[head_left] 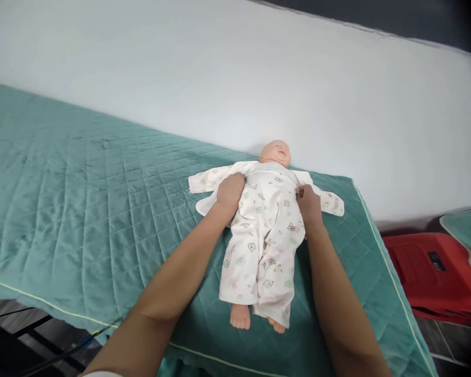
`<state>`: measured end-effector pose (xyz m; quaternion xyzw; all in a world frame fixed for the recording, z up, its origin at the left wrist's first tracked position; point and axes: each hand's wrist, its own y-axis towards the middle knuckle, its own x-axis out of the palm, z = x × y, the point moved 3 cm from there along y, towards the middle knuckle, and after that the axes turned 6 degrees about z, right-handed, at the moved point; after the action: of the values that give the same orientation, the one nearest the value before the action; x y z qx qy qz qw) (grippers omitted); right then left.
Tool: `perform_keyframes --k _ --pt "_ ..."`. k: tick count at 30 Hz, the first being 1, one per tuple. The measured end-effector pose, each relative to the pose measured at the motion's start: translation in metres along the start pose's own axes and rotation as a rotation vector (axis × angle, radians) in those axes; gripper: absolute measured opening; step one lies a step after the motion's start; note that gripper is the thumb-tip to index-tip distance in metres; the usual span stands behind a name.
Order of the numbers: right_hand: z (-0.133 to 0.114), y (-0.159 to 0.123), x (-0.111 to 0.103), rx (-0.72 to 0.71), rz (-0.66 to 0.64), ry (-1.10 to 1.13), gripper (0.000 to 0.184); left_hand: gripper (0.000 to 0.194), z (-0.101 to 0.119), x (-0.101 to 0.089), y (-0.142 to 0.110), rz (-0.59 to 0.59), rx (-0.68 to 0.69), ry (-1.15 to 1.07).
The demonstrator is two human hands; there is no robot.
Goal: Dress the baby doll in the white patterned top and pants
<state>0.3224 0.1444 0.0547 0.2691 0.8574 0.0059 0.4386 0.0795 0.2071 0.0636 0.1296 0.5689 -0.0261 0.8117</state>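
A baby doll (pixel 275 152) lies on its back on a teal quilted bedspread (pixel 82 199), head pointing away from me, bare feet toward me. It wears a white printed romper (pixel 265 235) with sleeves spread to both sides. My left hand (pixel 231 189) is closed on the romper cloth at the doll's side under the arm. My right hand (pixel 308 203) pinches the romper cloth at the doll's other side. Both forearms reach in from the bottom edge.
A white wall (pixel 259 78) runs behind the bed. A red plastic object (pixel 432 269) sits on the floor to the right of the bed, with another teal cloth (pixel 469 230) above it. Dark cables (pixel 43 340) lie on the floor at the lower left.
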Motion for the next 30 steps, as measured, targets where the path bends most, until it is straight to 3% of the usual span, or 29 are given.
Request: perform_keyframes --k 6,10,14,17,20,24,27,30 --pt "0.004 0.001 0.000 -0.084 -0.204 0.084 0.012 0.017 -0.005 0.000 -0.007 -0.057 0.136 -0.084" --pt "-0.006 -0.007 -0.004 -0.066 -0.326 0.346 0.020 0.009 -0.009 -0.001 -0.007 -0.098 0.154 -0.260" --pt "-0.019 -0.019 -0.008 0.134 -0.404 0.701 0.024 0.008 -0.010 0.000 -0.009 -0.151 -0.009 -0.701" --pt "-0.022 -0.022 -0.012 0.247 -0.361 0.806 0.024 0.010 -0.004 0.009 -0.015 -0.375 -0.193 -1.116" --pt "-0.021 -0.021 -0.018 0.229 -0.279 0.790 0.023 0.012 0.001 0.016 -0.018 -0.530 -0.215 -1.406" --pt "-0.021 -0.023 -0.019 0.212 -0.335 0.816 0.025 0.021 -0.007 0.020 -0.016 -0.565 -0.202 -1.484" --pt "-0.021 -0.025 -0.017 0.225 -0.423 0.889 0.027 0.024 -0.014 0.019 -0.014 -0.584 -0.167 -1.442" --pt "-0.017 -0.023 -0.015 0.219 -0.414 0.881 0.030 0.026 -0.016 0.016 -0.014 -0.604 -0.079 -1.375"
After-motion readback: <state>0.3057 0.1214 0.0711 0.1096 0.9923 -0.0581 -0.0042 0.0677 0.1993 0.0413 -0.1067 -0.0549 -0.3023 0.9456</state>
